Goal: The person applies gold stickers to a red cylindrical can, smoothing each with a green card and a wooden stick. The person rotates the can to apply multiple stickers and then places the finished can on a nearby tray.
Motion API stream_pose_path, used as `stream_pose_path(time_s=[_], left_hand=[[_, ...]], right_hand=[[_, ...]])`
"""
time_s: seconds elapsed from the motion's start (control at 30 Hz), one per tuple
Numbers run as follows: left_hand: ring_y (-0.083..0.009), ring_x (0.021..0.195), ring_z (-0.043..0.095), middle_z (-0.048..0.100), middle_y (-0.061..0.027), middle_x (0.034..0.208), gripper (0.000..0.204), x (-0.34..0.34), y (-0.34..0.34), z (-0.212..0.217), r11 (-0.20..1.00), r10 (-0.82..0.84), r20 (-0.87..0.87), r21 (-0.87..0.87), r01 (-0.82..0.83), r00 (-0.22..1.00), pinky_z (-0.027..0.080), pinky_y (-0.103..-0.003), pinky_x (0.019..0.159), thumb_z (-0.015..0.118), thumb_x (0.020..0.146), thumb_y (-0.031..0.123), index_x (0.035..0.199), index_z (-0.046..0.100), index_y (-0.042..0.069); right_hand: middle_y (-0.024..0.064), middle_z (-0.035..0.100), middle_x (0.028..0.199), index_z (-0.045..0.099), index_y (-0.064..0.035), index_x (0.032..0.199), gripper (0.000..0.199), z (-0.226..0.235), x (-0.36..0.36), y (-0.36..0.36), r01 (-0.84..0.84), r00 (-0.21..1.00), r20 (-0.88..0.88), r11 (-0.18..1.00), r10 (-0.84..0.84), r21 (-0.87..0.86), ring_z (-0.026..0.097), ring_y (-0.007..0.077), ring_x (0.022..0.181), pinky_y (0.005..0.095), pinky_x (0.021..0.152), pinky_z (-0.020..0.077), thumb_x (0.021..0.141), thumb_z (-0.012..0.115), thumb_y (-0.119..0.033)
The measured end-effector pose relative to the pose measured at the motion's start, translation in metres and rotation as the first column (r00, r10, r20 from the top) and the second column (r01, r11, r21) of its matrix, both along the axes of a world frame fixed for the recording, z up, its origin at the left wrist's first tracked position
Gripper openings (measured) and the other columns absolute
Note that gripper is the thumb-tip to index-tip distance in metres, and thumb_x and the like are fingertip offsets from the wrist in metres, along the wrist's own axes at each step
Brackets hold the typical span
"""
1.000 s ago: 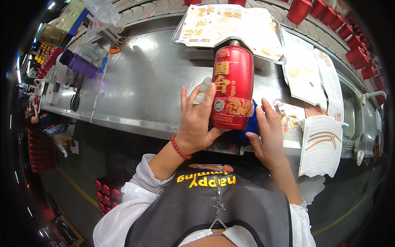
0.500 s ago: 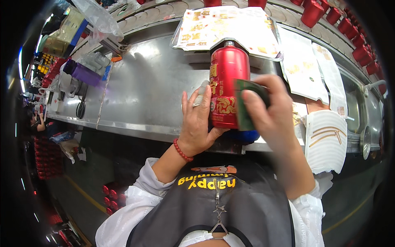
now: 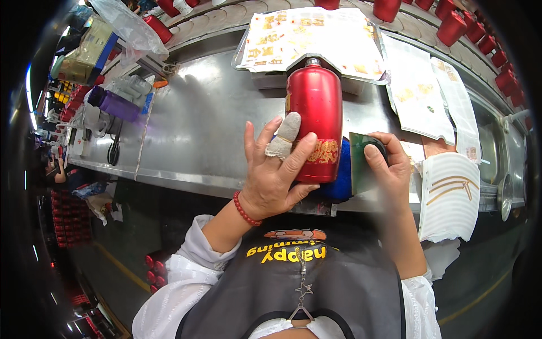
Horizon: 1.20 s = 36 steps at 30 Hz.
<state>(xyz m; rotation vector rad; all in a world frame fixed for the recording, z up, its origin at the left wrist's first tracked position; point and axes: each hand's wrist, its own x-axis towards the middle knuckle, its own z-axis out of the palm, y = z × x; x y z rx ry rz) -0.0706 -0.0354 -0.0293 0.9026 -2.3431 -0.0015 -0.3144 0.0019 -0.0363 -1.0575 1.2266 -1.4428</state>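
A red metallic bottle (image 3: pixel 316 110) lies on its side on a blue pad (image 3: pixel 341 189), its neck pointing away in a notched metal rest (image 3: pixel 316 57). A gold pattern shows on its lower part. My left hand (image 3: pixel 276 175) holds the bottle from the left, its fingers along the body and thumb at the base. A pale cover wraps one finger. Just right of the bottle, apart from it, my right hand (image 3: pixel 393 166) grips a green scraper (image 3: pixel 359 169) with a dark rounded grip.
Behind the bottle a tray carries a sheet of gold-and-red decals (image 3: pixel 307 34). More sheets (image 3: pixel 418 90) and a white ridged pad with brown bands (image 3: pixel 450 192) lie right. A purple bottle (image 3: pixel 116 104) and scissors (image 3: pixel 114 144) lie left. Red bottles (image 3: pixel 451 28) stand on the far conveyor.
The bottle has turned, and the gold lettering on its left side is mostly out of sight. The scraper has come off the bottle to the right. My left fingers now reach further over it.
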Motion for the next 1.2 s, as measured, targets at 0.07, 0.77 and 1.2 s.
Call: stream_pose_path(time_s=[0.07,0.77,1.2], left_hand=[[-0.0450,0.141,0.037,0.039,-0.0274,0.155,0.069,-0.003,0.001,0.007,0.999,-0.018,0.081,-0.043,0.021,0.997,0.008,-0.062,0.120,0.068,0.090,0.051,0.146,0.052,0.014],[-0.0423,0.140,0.038,0.040,-0.0274,0.154,0.048,-0.014,0.004,0.012,0.999,-0.007,0.104,-0.032,0.011,0.995,0.005,-0.057,0.122,0.062,0.094,0.049,0.134,0.066,0.023],[-0.0217,0.138,0.044,0.067,0.0078,0.125,0.016,-0.024,0.003,0.014,0.981,-0.077,0.150,-0.168,0.102,0.986,0.004,-0.066,0.122,0.058,0.093,0.021,0.106,0.064,0.026]], right_hand=[[-0.0003,0.066,0.095,0.065,-0.0014,0.112,0.021,-0.002,0.001,0.000,-0.027,1.000,0.002,1.000,0.027,0.003,0.058,0.0055,0.087,0.0217,0.079,0.0485,0.096,0.070,-0.015],[0.0023,0.069,0.097,0.065,0.0003,0.110,0.023,-0.001,-0.003,-0.002,-0.236,0.969,-0.074,0.972,0.237,0.013,0.061,0.0083,0.089,0.0243,0.081,0.0500,0.095,0.070,-0.017],[0.0023,0.066,0.100,0.061,0.0006,0.112,0.022,-0.005,-0.002,-0.001,-0.066,0.990,0.131,0.996,0.058,0.062,0.058,0.0074,0.090,0.0238,0.082,0.0490,0.097,0.067,-0.014]])
